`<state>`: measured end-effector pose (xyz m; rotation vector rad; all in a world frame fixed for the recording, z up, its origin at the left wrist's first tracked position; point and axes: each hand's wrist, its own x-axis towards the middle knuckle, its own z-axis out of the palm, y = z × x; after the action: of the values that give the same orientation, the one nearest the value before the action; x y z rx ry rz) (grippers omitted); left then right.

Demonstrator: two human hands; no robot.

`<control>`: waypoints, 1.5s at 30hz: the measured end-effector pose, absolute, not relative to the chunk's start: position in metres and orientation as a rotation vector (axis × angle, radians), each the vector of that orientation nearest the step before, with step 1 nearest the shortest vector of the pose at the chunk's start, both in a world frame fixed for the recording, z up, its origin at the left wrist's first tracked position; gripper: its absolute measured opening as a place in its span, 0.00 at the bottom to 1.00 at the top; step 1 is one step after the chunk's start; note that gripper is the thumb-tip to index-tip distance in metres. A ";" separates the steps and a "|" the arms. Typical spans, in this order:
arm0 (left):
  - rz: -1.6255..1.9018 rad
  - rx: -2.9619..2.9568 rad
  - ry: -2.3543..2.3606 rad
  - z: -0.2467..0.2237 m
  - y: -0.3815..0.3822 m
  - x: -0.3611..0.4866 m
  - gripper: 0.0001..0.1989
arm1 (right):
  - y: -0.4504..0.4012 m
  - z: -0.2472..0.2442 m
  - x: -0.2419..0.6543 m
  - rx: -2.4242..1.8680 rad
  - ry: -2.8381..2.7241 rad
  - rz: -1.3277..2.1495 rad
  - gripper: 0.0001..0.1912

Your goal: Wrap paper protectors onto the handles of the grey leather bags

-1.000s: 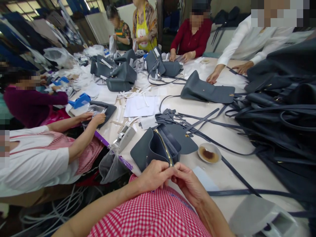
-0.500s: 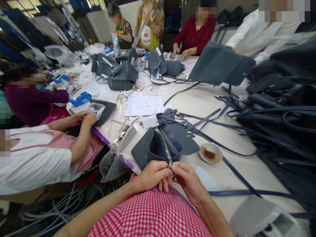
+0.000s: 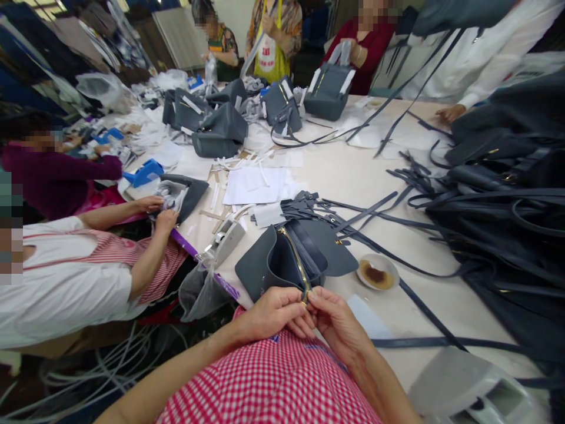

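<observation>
A dark grey-blue handbag [image 3: 252, 266] lies open at the table's near edge, its flap [image 3: 342, 256] spread out to the right. A gold zipper [image 3: 295, 254] runs along its opening toward me. My left hand [image 3: 279, 312] pinches the near end of the zipper with thumb and forefinger. From the other side, my right hand [image 3: 333, 312] closes its fingertips on the same end. The fingers hide the very tip of the zipper. Just right of the bag sits a small white dish [image 3: 378, 272] with brown liquid.
Dark straps [image 3: 424, 265] cross the table to a pile of dark bags [image 3: 498, 235] at right. White paper [image 3: 253, 186] and a tape dispenser [image 3: 225, 238] lie beyond my bag. A grey dispenser [image 3: 477, 386] stands near right. Co-workers handle bags around the table.
My hands stay at the zipper end with small finger shifts. Across the table, the person in white has raised a bag with hanging straps; the person in red now holds a bag upright.
</observation>
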<state>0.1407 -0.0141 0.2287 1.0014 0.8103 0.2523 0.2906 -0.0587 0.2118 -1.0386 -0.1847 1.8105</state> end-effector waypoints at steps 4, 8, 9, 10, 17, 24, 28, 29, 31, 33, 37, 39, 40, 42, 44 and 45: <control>0.267 0.980 0.822 0.230 -0.015 0.141 0.13 | -0.059 0.210 0.292 -1.000 -0.158 1.829 0.17; 0.255 0.929 0.805 0.231 -0.016 0.140 0.10 | -0.059 0.210 0.294 -0.987 -0.130 1.817 0.16; 0.249 0.920 0.799 0.232 -0.016 0.140 0.10 | -0.058 0.211 0.294 -0.987 -0.123 1.811 0.16; 0.242 0.914 0.794 0.233 -0.015 0.140 0.10 | -0.059 0.211 0.295 -0.988 -0.115 1.806 0.16; 0.311 1.147 0.984 0.245 -0.013 0.140 0.12 | -0.060 0.213 0.294 -1.034 -0.106 1.769 0.16; 0.404 1.490 1.053 0.245 -0.011 0.144 0.06 | -0.059 0.216 0.292 -1.075 -0.135 1.753 0.17; 0.409 1.773 1.049 0.244 -0.010 0.142 0.08 | -0.059 0.219 0.292 -1.124 -0.148 1.729 0.18; 0.402 1.811 1.042 0.244 -0.010 0.142 0.08 | -0.059 0.219 0.292 -1.139 -0.149 1.725 0.18; 0.381 1.871 1.027 0.243 -0.009 0.142 0.09 | -0.060 0.219 0.292 -1.163 -0.155 1.717 0.19; 0.356 1.957 1.009 0.240 -0.009 0.142 0.09 | -0.060 0.218 0.292 -1.178 -0.170 1.703 0.18; 0.206 2.193 0.896 0.236 -0.010 0.137 0.08 | -0.059 0.216 0.293 -1.179 -0.150 1.686 0.19; 0.094 2.279 0.807 0.236 -0.010 0.132 0.08 | -0.059 0.216 0.293 -1.161 -0.117 1.694 0.20; 0.063 2.292 0.778 0.238 -0.011 0.130 0.09 | -0.059 0.216 0.294 -1.155 -0.105 1.701 0.20; 0.089 2.245 0.787 0.242 -0.011 0.126 0.12 | -0.058 0.216 0.294 -1.157 -0.095 1.709 0.19; 0.195 2.144 0.864 0.247 -0.012 0.125 0.12 | -0.058 0.217 0.293 -1.167 -0.101 1.706 0.19; 0.238 2.099 0.902 0.248 -0.012 0.126 0.09 | -0.058 0.218 0.293 -1.168 -0.104 1.702 0.19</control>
<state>0.1258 -0.0116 0.2484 2.0985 0.9025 0.2375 0.2929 -0.0577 0.2176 -1.1678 -0.1044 1.7017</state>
